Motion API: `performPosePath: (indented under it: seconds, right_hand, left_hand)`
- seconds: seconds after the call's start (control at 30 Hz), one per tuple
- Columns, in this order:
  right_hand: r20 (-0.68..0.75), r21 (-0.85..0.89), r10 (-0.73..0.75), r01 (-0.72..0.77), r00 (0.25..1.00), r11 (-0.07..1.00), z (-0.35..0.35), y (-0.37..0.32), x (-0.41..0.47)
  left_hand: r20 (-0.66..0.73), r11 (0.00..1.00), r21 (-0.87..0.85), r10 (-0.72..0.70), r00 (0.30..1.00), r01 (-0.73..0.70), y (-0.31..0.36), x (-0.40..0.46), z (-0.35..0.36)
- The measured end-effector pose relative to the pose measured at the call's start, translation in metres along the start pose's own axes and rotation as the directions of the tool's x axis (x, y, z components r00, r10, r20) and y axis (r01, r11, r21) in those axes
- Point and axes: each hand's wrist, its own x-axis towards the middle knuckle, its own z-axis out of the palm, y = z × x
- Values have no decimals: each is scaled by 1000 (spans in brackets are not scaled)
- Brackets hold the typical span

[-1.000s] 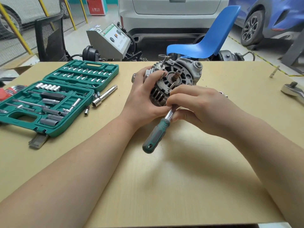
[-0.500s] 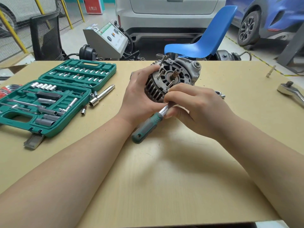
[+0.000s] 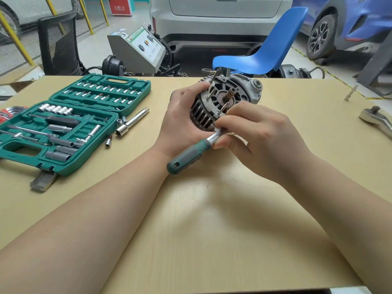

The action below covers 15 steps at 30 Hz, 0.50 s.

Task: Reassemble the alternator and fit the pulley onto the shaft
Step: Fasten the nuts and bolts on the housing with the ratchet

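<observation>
The grey alternator (image 3: 230, 96) is tilted on the table, its bare shaft (image 3: 231, 93) pointing toward me with several long through bolts sticking out of the housing. My left hand (image 3: 180, 122) grips the alternator's left side. My right hand (image 3: 261, 136) pinches the head end of a green-handled ratchet (image 3: 191, 155) against the lower front of the housing; the socket end is hidden under my fingers. No pulley is on the shaft.
An open green socket set case (image 3: 84, 117) lies at the left, with loose sockets and an extension bar (image 3: 133, 120) beside it. A chrome ratchet (image 3: 377, 119) and a small bit (image 3: 351, 93) lie at the right. A blue chair (image 3: 265, 52) stands behind the table.
The ratchet handle has swung to the left, toward my left forearm, while my right hand stayed at its head. My left hand keeps its grip on the alternator.
</observation>
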Motion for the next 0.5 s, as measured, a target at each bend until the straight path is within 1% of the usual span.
performPosePath:
  seconds: [0.27, 0.43, 0.5]
  right_hand:
    - [-7, -48, 23, -23, 1000, 999, -1, -1, 3]
    - [-35, -192, 54, -60, 998, 980, 2, -8, 6]
    - [-41, -224, 72, -79, 997, 971, 3, -12, 7]
  left_hand:
    - [0, 1000, -18, 14, 1000, -14, 2, -1, 2]
    - [-18, 999, -25, 23, 1000, -23, 6, -3, 2]
    - [-26, 999, -23, 24, 999, -24, 7, -3, 2]
